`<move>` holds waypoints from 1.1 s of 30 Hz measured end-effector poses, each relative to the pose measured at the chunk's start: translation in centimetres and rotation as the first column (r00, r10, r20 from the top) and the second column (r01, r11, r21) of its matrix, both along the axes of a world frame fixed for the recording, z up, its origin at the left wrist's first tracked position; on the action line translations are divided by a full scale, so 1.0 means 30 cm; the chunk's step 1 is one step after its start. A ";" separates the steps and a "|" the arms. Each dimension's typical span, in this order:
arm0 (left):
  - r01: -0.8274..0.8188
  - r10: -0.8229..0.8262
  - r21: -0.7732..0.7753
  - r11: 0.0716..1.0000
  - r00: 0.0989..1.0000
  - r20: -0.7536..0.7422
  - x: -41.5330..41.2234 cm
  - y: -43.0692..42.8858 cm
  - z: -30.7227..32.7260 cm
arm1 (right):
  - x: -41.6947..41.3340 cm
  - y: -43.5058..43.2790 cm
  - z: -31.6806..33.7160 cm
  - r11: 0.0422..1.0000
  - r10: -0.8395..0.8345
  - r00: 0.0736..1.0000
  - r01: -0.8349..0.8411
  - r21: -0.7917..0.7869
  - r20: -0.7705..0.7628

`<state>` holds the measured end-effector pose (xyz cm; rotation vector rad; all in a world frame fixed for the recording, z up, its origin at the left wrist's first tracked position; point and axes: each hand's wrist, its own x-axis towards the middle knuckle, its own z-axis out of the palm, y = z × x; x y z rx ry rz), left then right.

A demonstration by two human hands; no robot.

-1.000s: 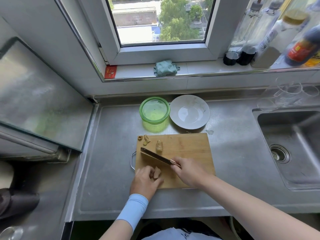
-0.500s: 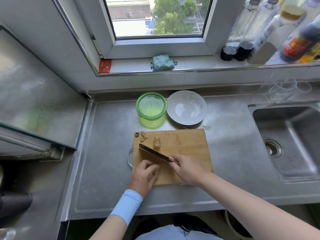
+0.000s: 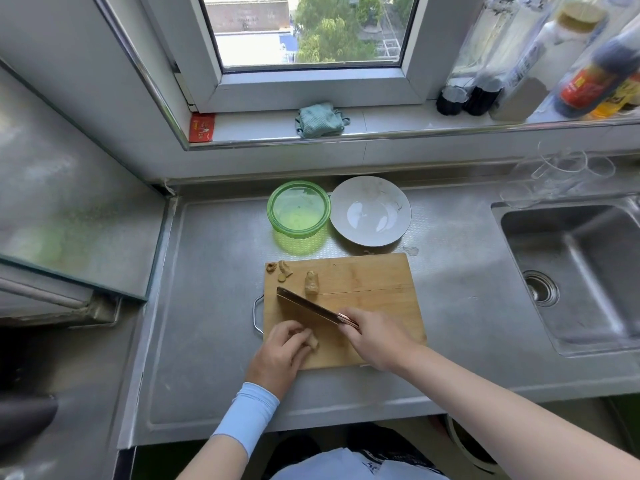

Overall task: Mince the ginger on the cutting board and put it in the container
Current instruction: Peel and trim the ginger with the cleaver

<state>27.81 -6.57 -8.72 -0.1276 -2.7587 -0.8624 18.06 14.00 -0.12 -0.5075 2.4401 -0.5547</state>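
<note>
Gripping the knife (image 3: 304, 304) with curled fingers (image 3: 360, 323), the right hand (image 3: 377, 337) angles it over the cutting board (image 3: 374, 292), while the left hand (image 3: 280, 355) pinches a ginger piece (image 3: 314, 342) at the board's lower left; the green container (image 3: 298, 209) sits just above the board

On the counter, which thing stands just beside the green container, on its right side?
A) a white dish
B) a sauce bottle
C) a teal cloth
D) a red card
A: the white dish stands right beside the green container, both just behind the cutting board.
</note>
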 end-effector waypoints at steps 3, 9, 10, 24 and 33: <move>-0.024 0.024 0.001 1.000 0.997 -0.067 -0.017 0.028 0.008 | 0.009 -0.003 0.002 1.000 0.025 1.000 -0.024 0.006 -0.015; 0.055 -0.078 -0.140 0.989 0.982 -0.170 -0.025 0.031 -0.018 | 0.033 -0.002 -0.014 0.997 0.076 0.993 -0.074 0.027 -0.085; 0.055 -0.084 -0.166 0.985 0.981 -0.172 -0.026 0.028 -0.023 | 0.037 0.000 -0.017 0.996 0.090 0.989 -0.087 0.034 -0.114; 0.013 -0.055 -0.193 0.981 0.975 -0.214 -0.012 0.025 -0.071 | 0.169 0.065 0.007 0.989 0.149 0.975 -0.145 0.035 -0.165; 0.022 -0.050 -0.130 0.991 0.974 -0.220 -0.016 0.033 -0.075 | 0.188 0.076 -0.011 0.994 0.105 0.989 -0.102 0.031 -0.107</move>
